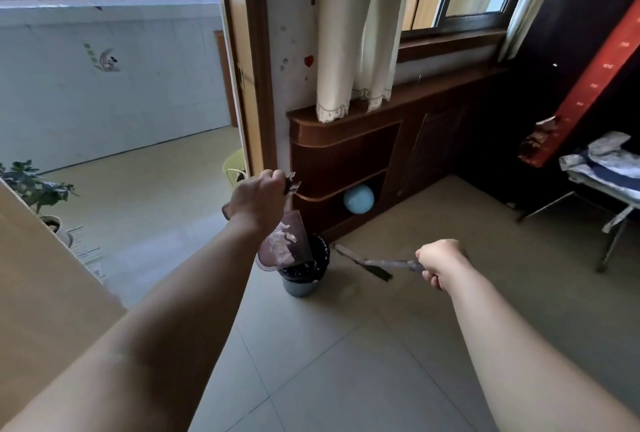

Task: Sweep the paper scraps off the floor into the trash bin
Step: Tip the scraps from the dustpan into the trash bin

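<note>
Pale tiled floor (329, 362) runs up to a dark wooden cabinet (346, 151) under a curtained window, with a blue ball (358, 199) on its lower shelf. Just before the cabinet stands the grey bin (301, 284), lined with a black bag. A translucent dustpan (298, 223) is tipped steeply over the bin's mouth, its lower lip at the rim. White paper scraps (282, 241) lie bunched in the pan. The left hand (258, 199) is curled tight round the dustpan's handle, held above the bin. The right hand (440, 261) is fisted round a brush (374, 267), whose dark bristles hang off the floor just right of the bin.
</note>
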The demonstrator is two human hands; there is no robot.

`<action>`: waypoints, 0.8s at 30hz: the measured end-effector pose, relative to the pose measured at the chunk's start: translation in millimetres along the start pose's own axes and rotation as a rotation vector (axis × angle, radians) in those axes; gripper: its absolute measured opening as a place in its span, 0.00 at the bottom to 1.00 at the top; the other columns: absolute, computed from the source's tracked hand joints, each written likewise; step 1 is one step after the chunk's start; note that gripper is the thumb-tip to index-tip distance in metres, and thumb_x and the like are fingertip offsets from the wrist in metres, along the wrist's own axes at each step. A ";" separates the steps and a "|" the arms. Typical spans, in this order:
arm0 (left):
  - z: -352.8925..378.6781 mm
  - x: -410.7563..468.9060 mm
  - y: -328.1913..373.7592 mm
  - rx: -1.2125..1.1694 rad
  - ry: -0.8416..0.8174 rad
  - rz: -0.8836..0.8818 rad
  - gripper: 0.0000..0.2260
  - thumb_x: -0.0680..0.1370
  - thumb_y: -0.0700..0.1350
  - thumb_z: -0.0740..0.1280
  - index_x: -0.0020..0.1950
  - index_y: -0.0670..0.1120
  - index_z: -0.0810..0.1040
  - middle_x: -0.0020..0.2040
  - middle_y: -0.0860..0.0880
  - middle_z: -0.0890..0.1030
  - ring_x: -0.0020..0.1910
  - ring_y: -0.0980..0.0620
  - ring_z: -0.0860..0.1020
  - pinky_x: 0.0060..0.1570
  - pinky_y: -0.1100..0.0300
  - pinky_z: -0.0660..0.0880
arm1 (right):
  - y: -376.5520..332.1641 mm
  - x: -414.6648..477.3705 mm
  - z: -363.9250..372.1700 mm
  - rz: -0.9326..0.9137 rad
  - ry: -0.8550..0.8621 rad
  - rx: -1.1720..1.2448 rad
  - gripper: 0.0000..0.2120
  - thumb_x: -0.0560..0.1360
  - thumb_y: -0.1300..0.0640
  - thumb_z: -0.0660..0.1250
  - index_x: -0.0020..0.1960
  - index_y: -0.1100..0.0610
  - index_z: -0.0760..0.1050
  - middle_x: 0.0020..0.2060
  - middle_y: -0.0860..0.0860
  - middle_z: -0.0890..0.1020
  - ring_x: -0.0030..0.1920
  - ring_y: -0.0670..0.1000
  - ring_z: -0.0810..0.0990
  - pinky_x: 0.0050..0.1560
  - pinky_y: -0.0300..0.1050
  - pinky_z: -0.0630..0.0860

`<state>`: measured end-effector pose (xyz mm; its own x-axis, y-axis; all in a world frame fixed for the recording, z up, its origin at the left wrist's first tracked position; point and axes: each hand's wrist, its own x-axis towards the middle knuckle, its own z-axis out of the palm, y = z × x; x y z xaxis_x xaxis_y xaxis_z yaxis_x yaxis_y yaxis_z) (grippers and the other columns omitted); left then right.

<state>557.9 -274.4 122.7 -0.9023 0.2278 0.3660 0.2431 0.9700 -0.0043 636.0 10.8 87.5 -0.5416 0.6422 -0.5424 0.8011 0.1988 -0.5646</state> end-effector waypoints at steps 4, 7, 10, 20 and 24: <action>9.5 10.4 7.2 0.041 -0.017 0.052 0.08 0.78 0.44 0.62 0.56 0.44 0.75 0.50 0.45 0.80 0.46 0.43 0.81 0.40 0.53 0.74 | -10.2 -0.7 -8.5 -0.064 0.044 -0.048 0.08 0.71 0.65 0.60 0.33 0.61 0.70 0.19 0.54 0.72 0.18 0.50 0.66 0.21 0.34 0.61; 16.1 16.6 10.1 0.059 -0.027 0.083 0.09 0.79 0.44 0.61 0.57 0.45 0.75 0.52 0.46 0.80 0.48 0.44 0.81 0.41 0.54 0.75 | -16.5 -2.9 -12.5 -0.122 0.062 -0.074 0.05 0.68 0.65 0.61 0.33 0.62 0.71 0.22 0.56 0.73 0.19 0.50 0.66 0.22 0.34 0.62; 21.7 20.2 13.4 0.066 -0.036 0.092 0.09 0.79 0.44 0.61 0.57 0.44 0.74 0.51 0.46 0.80 0.47 0.44 0.81 0.41 0.54 0.75 | -21.1 -4.6 -11.1 -0.203 0.072 -0.105 0.02 0.67 0.64 0.62 0.36 0.62 0.73 0.22 0.57 0.75 0.19 0.51 0.68 0.22 0.35 0.64; 34.7 23.1 20.1 0.016 -0.020 0.097 0.09 0.79 0.46 0.63 0.55 0.43 0.75 0.49 0.44 0.81 0.45 0.42 0.81 0.38 0.55 0.72 | -21.8 -10.2 22.8 -0.318 0.020 -0.241 0.02 0.69 0.62 0.63 0.40 0.58 0.70 0.29 0.56 0.77 0.19 0.51 0.71 0.20 0.33 0.64; 40.3 21.7 20.5 0.000 -0.028 0.123 0.10 0.78 0.48 0.64 0.55 0.43 0.75 0.49 0.44 0.81 0.45 0.41 0.81 0.39 0.53 0.73 | -26.3 -14.2 20.1 -0.308 -0.170 -0.192 0.09 0.75 0.64 0.60 0.36 0.59 0.69 0.29 0.55 0.75 0.25 0.51 0.72 0.26 0.40 0.69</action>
<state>528.9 -246.1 93.1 -0.8751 0.3476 0.3369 0.3527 0.9345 -0.0481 617.5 -18.4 97.6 -0.7852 0.4027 -0.4705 0.6193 0.5081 -0.5986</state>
